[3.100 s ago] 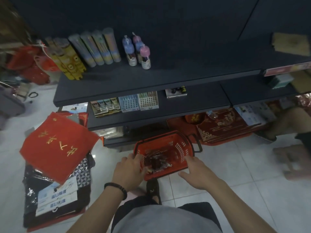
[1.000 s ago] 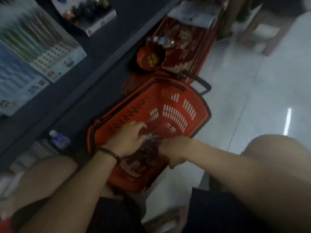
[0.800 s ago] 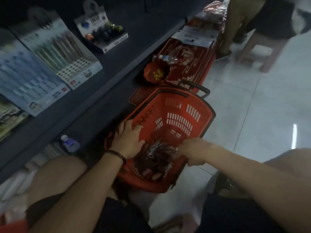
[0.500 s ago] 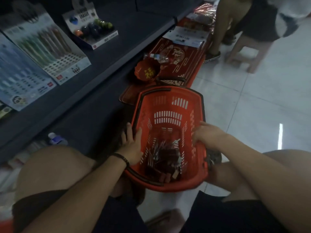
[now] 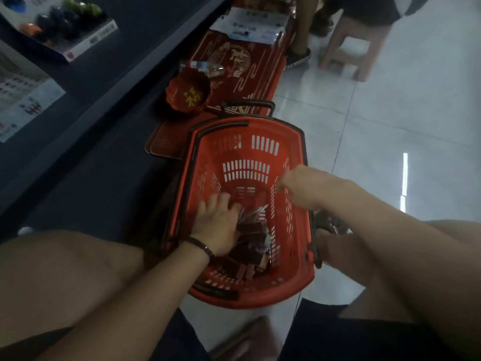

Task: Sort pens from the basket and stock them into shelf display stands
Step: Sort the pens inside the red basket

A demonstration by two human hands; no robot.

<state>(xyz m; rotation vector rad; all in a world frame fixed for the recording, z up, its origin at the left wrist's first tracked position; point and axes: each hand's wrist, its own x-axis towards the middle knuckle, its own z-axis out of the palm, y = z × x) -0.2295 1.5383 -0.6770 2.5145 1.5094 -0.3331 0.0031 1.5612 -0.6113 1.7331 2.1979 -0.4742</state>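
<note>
Left hand (image 5: 217, 225): reaches down inside the basket (image 5: 260, 131), palm down, fingers spread and laid on the pile of pen packs (image 5: 251, 237); whether it grasps any of them cannot be told. A dark bracelet (image 5: 200, 246) sits on its wrist.
Right hand (image 5: 304, 187): blurred, above the basket's right rim, fingers loosely curled, nothing seen in it.
Pens: dark red packs with some loose silvery ones, heaped at the near end of the basket floor.
Basket: red plastic with slotted walls and black handles, standing on the floor between the person's knees.
Writing: a yellow character on a red bowl (image 5: 188, 96) beyond the basket; print on the display boxes (image 5: 65, 29) is too blurred to read.
Surface: pale glossy floor tiles (image 5: 390, 142).
Room: dark shelf (image 5: 109, 82) on the left; red patterned mats (image 5: 242, 66) beside it; a stool (image 5: 348, 48) and another person's foot (image 5: 298, 58) farther back.
</note>
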